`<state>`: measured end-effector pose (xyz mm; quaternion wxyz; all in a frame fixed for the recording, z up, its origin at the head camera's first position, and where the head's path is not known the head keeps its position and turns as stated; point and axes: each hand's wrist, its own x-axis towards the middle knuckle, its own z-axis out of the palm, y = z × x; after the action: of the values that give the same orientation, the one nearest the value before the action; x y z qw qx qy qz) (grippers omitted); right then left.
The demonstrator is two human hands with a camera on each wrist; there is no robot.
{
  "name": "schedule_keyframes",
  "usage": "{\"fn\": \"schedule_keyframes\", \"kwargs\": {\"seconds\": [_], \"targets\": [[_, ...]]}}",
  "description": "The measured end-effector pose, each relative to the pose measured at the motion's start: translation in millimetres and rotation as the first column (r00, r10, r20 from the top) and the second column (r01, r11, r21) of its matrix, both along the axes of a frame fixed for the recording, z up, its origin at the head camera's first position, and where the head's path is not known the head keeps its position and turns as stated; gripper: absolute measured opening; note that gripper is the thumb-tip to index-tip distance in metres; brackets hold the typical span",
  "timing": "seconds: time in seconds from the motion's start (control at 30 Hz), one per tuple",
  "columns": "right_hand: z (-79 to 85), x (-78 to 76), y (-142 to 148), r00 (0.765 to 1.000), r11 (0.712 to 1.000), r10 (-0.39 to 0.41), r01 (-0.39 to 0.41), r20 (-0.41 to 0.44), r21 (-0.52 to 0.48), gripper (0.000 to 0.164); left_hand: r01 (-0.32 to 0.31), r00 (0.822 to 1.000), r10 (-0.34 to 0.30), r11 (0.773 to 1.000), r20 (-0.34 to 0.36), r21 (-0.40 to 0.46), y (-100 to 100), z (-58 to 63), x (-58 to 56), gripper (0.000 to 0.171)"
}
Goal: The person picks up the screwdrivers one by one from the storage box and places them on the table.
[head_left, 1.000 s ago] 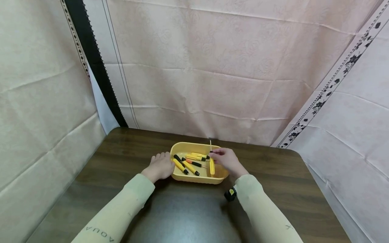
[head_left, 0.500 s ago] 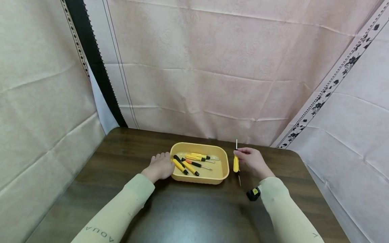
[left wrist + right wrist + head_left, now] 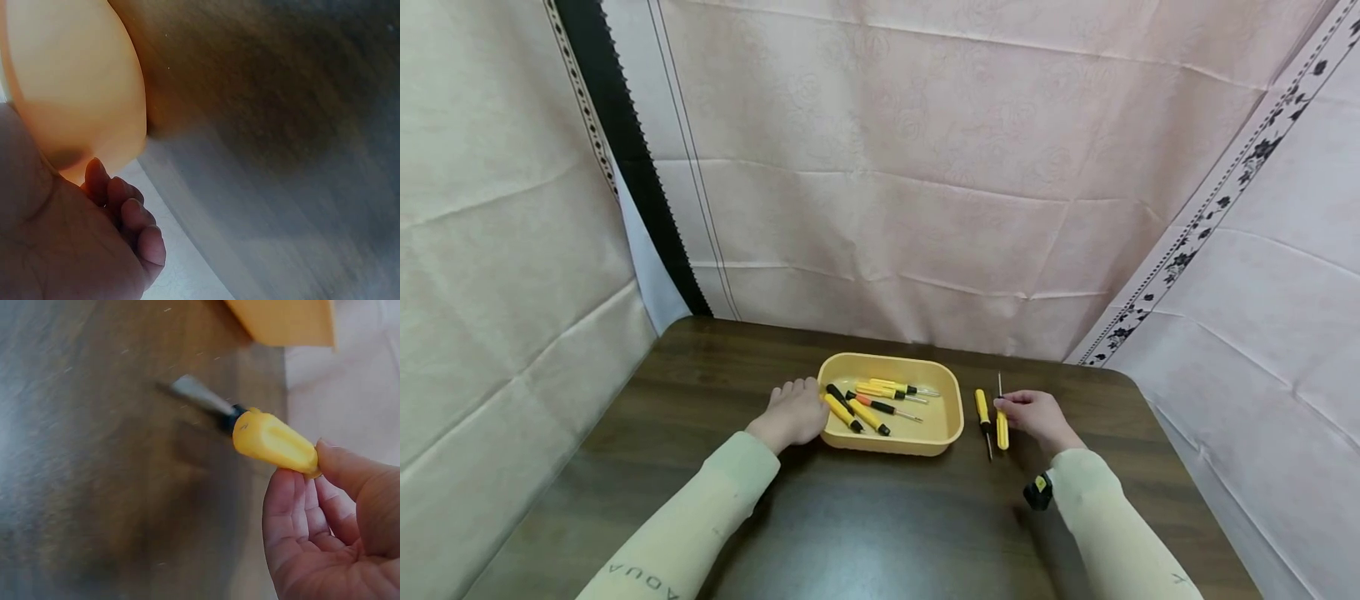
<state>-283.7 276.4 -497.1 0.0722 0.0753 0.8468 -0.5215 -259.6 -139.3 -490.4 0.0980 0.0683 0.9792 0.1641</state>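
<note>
My right hand [image 3: 1036, 417] pinches a screwdriver with a yellow handle [image 3: 1002, 432] near its neck, the thin shaft pointing away. A second yellow-handled screwdriver [image 3: 982, 408] lies beside it on the table, its shaft towards me. In the right wrist view, thumb and fingertips hold the narrow end of the yellow handle [image 3: 272, 444]; a metal shaft [image 3: 203, 395] shows past it. My left hand [image 3: 792, 412] rests against the left end of a yellow plastic tray [image 3: 925, 446]. Its fingers [image 3: 137, 215] are loosely bent beside the tray's wall; the thumb tip is hidden.
Inside the tray lie several more screwdrivers, among them one with an orange and black handle [image 3: 876, 405]. The dark wooden table [image 3: 880, 517] ends at a hanging pale cloth [image 3: 865, 208], with cloth on both sides too.
My right hand has carried the screwdriver out of the tray to the right, lowering it beside the other one, which shows clearly now. The left hand has stayed at the tray.
</note>
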Motion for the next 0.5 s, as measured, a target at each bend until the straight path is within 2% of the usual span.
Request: {"fn": "schedule_keyframes", "kwargs": {"seconds": [0.2,0.5], "targets": [[-10.6,2.1,1.1,0.999,1.000,-0.018,0.017,0.029,0.013,0.030,-0.002,1.000,0.002,1.000,-0.003,-0.005,-0.5,-2.1,0.1,0.045],[-13.4,2.3,-2.6,1.000,0.997,-0.006,0.005,0.016,0.081,0.030,-0.005,1.000,0.005,1.000,-0.004,-0.011,0.6,-2.5,-1.9,0.045]]}}
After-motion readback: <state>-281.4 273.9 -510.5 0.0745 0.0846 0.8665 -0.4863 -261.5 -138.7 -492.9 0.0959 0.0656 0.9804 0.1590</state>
